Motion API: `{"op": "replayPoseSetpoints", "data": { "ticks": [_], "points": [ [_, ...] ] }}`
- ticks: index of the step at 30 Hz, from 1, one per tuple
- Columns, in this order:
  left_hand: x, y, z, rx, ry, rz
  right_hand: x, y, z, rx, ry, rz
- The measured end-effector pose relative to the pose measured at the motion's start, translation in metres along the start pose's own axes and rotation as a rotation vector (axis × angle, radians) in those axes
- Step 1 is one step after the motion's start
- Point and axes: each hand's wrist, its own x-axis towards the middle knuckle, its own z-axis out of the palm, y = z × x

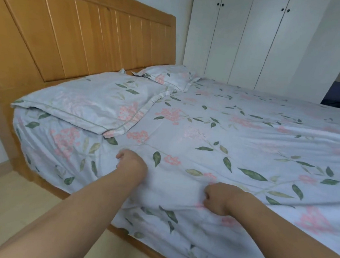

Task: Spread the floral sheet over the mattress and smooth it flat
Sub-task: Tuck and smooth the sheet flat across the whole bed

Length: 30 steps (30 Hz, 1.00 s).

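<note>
Floral sheet [217, 134] under both hands [132, 163]

left hand [131, 162] fisted, right hand [217, 199] fisted, arms outstretched

The sheet [238, 137] is pale blue-grey, printed with pink flower clusters and green leaves. It covers the mattress [34, 144] top and drapes over the near side and corner. Long creases run across it, and it bunches into folds at the near edge.
</note>
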Motion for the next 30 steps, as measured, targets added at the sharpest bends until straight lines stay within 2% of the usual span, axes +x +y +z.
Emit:
{"op": "replayPoseSetpoints", "data": {
  "ticks": [4,6,9,12,15,19,25,30],
  "points": [
    [-0.045,0.075,-0.067,-0.001,0.085,0.311,-0.027,0.047,0.012,-0.012,-0.084,0.076],
    [-0.058,0.112,-0.084,0.031,0.125,0.402,-0.044,0.070,0.019,-0.003,-0.137,0.122],
    [-0.075,0.149,-0.103,0.084,0.330,0.478,-0.068,0.105,0.035,-0.096,-0.220,0.199],
    [-0.091,0.178,-0.121,0.135,0.531,0.534,-0.084,0.132,0.061,-0.235,-0.156,0.233],
    [-0.100,0.200,-0.128,0.209,0.625,0.528,-0.092,0.139,0.078,-0.283,-0.053,0.194],
    [-0.105,0.211,-0.129,0.249,0.616,0.522,-0.102,0.140,0.077,-0.243,-0.048,0.120],
    [-0.125,0.208,-0.142,0.273,0.491,0.528,-0.126,0.151,0.050,-0.039,-0.116,0.067],
    [-0.137,0.218,-0.151,0.311,0.398,0.483,-0.136,0.156,0.052,-0.057,-0.083,0.057]
  ]
}}
